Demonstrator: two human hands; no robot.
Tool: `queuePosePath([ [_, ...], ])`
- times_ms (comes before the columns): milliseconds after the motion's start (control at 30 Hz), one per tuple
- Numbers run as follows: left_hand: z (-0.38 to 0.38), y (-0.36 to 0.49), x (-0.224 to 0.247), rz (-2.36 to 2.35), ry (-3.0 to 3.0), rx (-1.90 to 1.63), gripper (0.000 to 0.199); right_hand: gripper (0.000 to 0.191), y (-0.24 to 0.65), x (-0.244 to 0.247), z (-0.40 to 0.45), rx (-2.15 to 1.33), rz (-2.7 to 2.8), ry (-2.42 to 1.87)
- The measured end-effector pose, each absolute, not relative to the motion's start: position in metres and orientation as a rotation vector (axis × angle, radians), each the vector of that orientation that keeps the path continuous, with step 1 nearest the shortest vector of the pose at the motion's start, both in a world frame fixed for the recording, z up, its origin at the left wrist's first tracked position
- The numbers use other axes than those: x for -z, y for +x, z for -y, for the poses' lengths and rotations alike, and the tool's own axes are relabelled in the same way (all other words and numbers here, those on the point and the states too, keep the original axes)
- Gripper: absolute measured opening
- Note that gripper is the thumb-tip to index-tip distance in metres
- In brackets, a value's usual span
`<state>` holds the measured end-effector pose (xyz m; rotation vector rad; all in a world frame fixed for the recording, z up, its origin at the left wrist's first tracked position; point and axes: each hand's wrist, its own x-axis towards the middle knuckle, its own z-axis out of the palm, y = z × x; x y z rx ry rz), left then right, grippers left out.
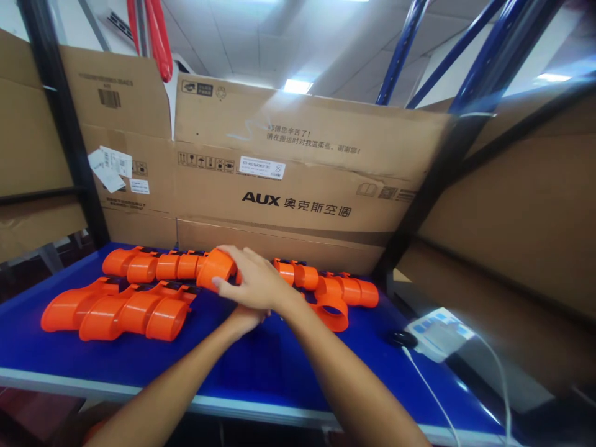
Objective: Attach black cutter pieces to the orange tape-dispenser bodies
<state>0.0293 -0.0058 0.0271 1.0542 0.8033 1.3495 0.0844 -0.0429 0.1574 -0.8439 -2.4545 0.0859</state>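
Observation:
My right hand [258, 279] is closed around an orange plastic tube piece [216, 269], thumb in front and fingers over the top, above the back row. Under the right wrist, my left hand [249, 319] crosses toward the right; its fingers are mostly hidden, so I cannot see whether they hold anything. Several like pieces with dark strips on top lie in a row [135, 310] at the front left. Behind them runs another orange row [167, 267]. To the right of my hands sit more orange pieces [342, 288], one with its round opening [333, 315] facing me.
The blue tabletop [265, 372] has a pale front edge. A printed cardboard wall [298, 180] stands along the back, between dark frame posts [419, 205]. On the right lie a white box-like item [440, 335], a black object [403, 339] and a white cable [431, 391].

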Motion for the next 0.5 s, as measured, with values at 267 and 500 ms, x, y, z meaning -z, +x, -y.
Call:
queuePosePath([
  [267, 0.009, 0.012, -0.026, -0.626, 0.952, -1.338, 0.024, 0.052, 0.145, -0.173, 0.041, -0.079, 1.982, -0.518],
  [500, 0.01, 0.002, -0.044, -0.472, 0.616, -1.361, 0.043, 0.063, 0.172, -0.111, 0.032, 0.234, 2.179, -0.435],
])
